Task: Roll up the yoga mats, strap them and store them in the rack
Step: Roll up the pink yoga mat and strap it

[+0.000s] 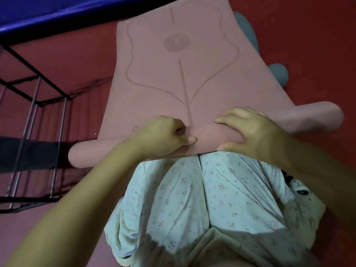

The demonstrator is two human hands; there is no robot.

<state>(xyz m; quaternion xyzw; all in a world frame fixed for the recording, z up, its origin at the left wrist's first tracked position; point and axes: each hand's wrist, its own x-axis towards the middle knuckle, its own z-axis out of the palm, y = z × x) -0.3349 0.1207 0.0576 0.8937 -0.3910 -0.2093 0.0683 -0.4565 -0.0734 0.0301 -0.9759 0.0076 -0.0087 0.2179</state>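
Pink rubber yoga mat with printed line pattern (pixel 179 74) on red floor, partly rolled; roll (pixel 312 118) lies crosswise directly ahead of knees, long axis left-right, ends sticking out past both hands. Unrolled length runs straight away from body. Left hand (pixel 163 135) curled, gripping roll near centre; right hand (pixel 248 130) fingers bent over roll top, thumb under near edge. Both equally near. Black metal rack (pixel 38 89) at left. Next push likely forward, away from body.
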